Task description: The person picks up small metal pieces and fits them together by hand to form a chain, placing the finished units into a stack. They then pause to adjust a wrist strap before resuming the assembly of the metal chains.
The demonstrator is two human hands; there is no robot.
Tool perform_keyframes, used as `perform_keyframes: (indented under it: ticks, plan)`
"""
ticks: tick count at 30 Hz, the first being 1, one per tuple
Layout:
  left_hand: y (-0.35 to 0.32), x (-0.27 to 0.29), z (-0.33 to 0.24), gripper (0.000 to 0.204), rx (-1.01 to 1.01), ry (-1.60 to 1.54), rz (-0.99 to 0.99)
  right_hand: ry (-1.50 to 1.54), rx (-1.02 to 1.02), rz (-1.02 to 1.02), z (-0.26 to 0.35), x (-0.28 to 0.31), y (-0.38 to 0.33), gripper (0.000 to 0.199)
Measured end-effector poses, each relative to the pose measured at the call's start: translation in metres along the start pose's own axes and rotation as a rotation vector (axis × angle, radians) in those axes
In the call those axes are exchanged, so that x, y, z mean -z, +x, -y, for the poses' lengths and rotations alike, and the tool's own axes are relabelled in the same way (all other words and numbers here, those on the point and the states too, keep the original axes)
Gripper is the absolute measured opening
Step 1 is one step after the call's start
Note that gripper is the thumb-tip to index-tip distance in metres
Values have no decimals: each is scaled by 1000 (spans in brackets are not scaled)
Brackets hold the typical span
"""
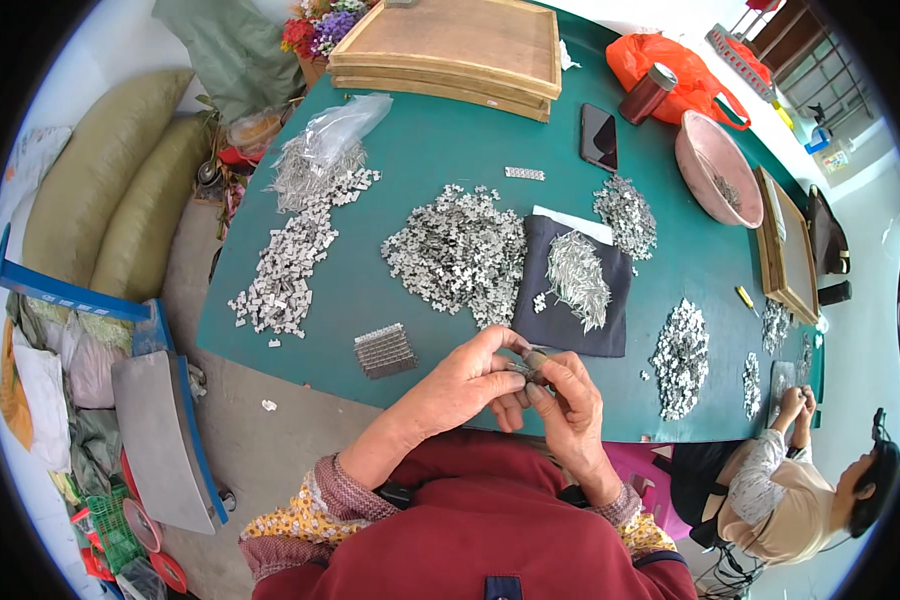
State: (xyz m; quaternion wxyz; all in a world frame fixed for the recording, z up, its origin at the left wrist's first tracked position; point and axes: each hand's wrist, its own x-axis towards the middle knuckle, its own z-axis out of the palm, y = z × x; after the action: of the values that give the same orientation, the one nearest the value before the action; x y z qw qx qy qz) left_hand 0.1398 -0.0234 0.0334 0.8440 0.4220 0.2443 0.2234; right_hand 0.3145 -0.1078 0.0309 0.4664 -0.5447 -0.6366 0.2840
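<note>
Between both hands (518, 385), fingertips pinch a small metal piece (530, 364).

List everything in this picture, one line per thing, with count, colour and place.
table: one, teal, centre
small metal pieces: several heaps, silver, across the table
metal pins: one heap, silver, on the dark cloth
dark cloth: one, near the table's front edge
stacked strip block: one, grey, left of the hands
wooden trays: a stack, tan, far end
phone: one, black, far side
flask: one, dark red, beside an orange bag
basin: one, pink, right side
co-worker: one, seated lower right
left hand: pinching a small metal part
right hand: gripping the same part
</note>
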Motion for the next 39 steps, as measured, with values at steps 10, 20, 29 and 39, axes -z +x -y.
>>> perform_keyframes:
  ticks: [10, 20, 29, 39]
  plan:
    - [-8, 7, -7, 25, -94, -55, -210, 144, -233, -108, 1, 11, 17, 34]
    - [-37, 33, 18, 14, -64, -147, -366, -486, 109, 62, -27, -16, 2, 26]
    - [-28, 23, 29, 17, -4, 21, -359, -537, 56, 142, -31, -18, 2, 21]
    - [-13, 17, 34, 14, 56, 233, -346, -209, 37, 146, -19, -14, 8, 18]
